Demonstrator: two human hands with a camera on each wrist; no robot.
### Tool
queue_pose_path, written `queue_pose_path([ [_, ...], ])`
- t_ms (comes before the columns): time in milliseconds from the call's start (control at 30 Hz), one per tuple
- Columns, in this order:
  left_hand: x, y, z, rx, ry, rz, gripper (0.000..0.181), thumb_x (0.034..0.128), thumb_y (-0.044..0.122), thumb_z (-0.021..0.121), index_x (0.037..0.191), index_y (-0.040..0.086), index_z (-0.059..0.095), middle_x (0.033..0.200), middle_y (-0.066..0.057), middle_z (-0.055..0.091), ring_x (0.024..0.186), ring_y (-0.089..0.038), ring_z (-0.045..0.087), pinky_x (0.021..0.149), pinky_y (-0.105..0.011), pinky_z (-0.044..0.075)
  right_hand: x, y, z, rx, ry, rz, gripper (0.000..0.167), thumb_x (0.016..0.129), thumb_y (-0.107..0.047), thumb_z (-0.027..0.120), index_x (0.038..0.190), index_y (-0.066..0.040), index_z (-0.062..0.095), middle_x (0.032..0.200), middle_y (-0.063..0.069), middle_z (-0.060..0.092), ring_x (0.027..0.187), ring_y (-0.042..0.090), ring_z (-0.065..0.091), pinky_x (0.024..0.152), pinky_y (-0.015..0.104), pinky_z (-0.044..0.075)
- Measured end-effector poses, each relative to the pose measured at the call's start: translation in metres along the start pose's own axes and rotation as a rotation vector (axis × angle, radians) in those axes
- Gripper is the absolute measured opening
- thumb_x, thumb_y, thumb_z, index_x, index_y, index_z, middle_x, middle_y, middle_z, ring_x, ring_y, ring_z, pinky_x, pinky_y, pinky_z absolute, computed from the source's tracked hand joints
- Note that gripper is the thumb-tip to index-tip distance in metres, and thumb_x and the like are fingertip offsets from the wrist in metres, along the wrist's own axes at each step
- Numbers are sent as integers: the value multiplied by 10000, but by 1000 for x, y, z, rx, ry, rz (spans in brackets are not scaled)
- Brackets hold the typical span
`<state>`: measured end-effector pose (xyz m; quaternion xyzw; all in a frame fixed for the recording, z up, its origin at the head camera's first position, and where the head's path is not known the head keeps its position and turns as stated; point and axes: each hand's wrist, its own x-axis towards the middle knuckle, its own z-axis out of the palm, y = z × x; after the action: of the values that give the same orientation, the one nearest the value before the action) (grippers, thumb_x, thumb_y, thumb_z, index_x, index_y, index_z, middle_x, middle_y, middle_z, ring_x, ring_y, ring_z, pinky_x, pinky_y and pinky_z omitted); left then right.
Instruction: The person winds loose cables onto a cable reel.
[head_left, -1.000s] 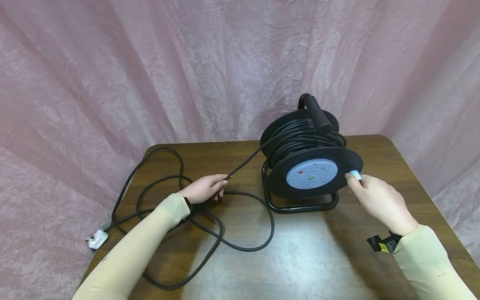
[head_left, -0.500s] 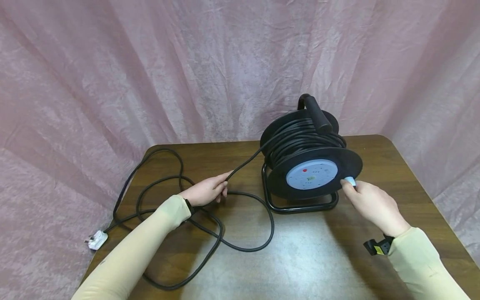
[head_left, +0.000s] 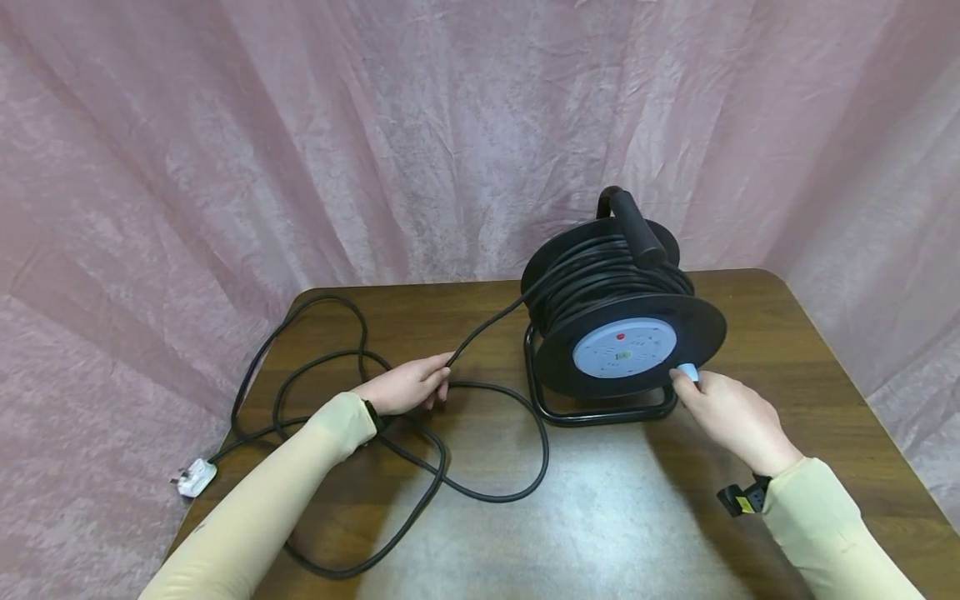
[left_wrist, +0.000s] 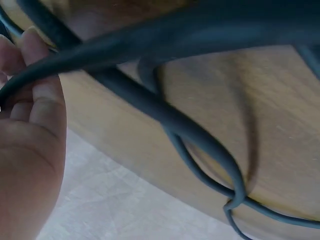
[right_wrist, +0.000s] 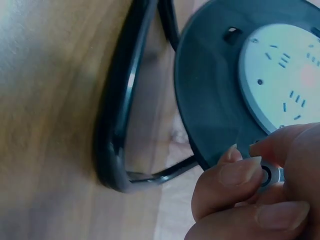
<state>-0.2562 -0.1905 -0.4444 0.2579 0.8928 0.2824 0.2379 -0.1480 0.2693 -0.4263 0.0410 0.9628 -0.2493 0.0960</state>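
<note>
A black cable reel stands on the table in its tubular stand, wound with many turns of black cable. My right hand pinches the pale winding knob on the reel's front disc, to the lower right of the socket panel. In the right wrist view, thumb and fingers surround the knob's end. To the left, my left hand holds the cable's free run, which rises from the fingers to the drum. In the left wrist view, the cable lies across the curled fingers.
Loose cable loops spread over the left of the wooden table. A white plug lies at the table's left edge. The reel's carrying handle points up. A pink curtain hangs behind.
My right hand has moved the knob down and leftward, and the disc has turned clockwise, its red switch shifting to the right. The left hand stays almost where it was, still holding the cable.
</note>
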Motion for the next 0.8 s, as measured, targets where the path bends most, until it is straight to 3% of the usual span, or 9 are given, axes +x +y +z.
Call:
queue_pose_path([
  [200,-3,-6,1,23,21,-28,478,1143,240,365,1603,115,334,892,3,627,716,-167,596,691,-346,504,4,-2,12,-13,-27,-6,626,1062,-598,218,698,-144,447,665,23,416,609,222,454,496,366,346],
  [467,-4,-8,2,6,45,-15,487,1140,267,380,1601,114,348,904,1,626,718,-177,589,694,-352,504,6,-8,21,-14,-35,-23,629,1067,-590,234,682,-142,450,662,26,420,610,213,445,495,359,344],
  [667,-5,-6,2,12,75,-28,496,1138,297,378,1626,240,307,977,-25,644,739,-183,601,705,-349,510,8,-10,29,1,-62,-20,645,1065,-605,244,668,-142,451,646,16,409,564,191,388,485,338,306],
  [800,-4,-4,1,29,105,2,501,1139,283,377,1630,291,277,993,-62,645,701,-179,570,679,-358,500,8,-12,34,-10,-63,-36,642,1067,-606,236,670,-151,455,675,27,415,613,210,441,508,357,341],
])
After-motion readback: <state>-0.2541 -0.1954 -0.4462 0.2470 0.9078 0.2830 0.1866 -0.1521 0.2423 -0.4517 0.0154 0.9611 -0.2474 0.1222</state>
